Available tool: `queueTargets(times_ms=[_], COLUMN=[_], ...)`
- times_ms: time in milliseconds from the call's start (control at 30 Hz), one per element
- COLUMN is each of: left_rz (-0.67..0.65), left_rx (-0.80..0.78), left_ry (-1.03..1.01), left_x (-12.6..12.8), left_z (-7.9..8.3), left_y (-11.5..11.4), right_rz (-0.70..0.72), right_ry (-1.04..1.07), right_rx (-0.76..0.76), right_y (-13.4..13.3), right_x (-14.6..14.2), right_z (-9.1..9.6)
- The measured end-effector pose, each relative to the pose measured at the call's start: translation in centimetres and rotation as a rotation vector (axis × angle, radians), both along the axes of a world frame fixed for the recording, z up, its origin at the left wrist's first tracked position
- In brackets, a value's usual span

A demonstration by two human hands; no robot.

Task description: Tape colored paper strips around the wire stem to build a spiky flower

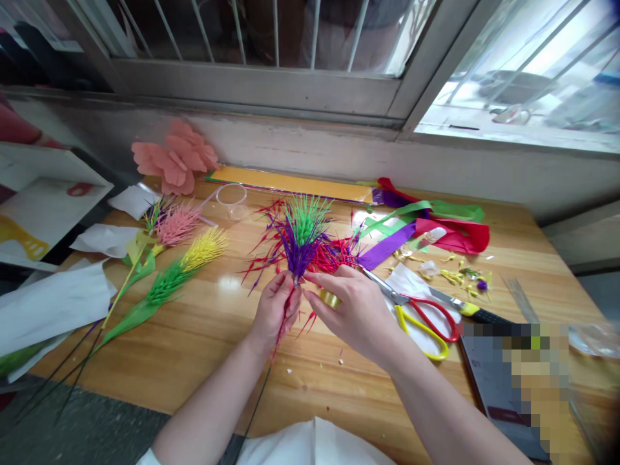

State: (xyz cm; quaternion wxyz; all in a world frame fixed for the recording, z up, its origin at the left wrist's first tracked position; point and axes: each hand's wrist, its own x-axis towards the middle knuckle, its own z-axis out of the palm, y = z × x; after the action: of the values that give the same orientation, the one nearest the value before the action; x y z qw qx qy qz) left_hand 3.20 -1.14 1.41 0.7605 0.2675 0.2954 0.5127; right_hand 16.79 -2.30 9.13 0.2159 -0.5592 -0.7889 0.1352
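Observation:
An artificial wheat ear (304, 232), green at the tip and purple below, stands upright in my left hand (278, 303). The left fingers are closed round its base, and a thin dark stem runs down toward my lap. My right hand (356, 307) is at the base from the right, thumb and index finger apart, the index tip close to the purple strands. Whether it pinches a strand is too small to tell. Red and purple strands (332, 253) lie heaped behind the ear. A roll of yellow tape (330, 298) is partly hidden by the right hand.
Scissors (421, 310) and a utility knife (465, 307) lie right, near a phone (494, 387). Ribbon strips (450, 232) are at the back right. Finished-looking wheat stems (169, 284) and a pink paper flower (177, 158) are left. A window wall (310, 139) borders the table.

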Motion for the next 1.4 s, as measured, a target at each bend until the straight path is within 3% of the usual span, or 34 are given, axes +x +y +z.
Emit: queueTargets(times_ms=[267,733,1167,1400], left_rz=[0.025,-0.063,-0.120,-0.123], left_rx=[0.001,-0.063,-0.060,-0.106], left_ry=[0.048,0.055,-0.106,-0.213], left_x=[0.0,0.1,0.0,-0.1], left_z=[0.2,0.3,0.5,0.5], left_y=[-0.1,0.0,-0.4,-0.2], right_rz=[-0.109,-0.123,-0.108,-0.071], right_ry=[0.011,0.018,0.029,0.031], right_rx=[0.163,0.204,0.341,0.327], right_y=[0.2,-0.1,0.1,-0.1], right_x=[-0.5,-0.5,-0.9,-0.9], right_z=[-1.4,-1.5,-2.2,-2.1])
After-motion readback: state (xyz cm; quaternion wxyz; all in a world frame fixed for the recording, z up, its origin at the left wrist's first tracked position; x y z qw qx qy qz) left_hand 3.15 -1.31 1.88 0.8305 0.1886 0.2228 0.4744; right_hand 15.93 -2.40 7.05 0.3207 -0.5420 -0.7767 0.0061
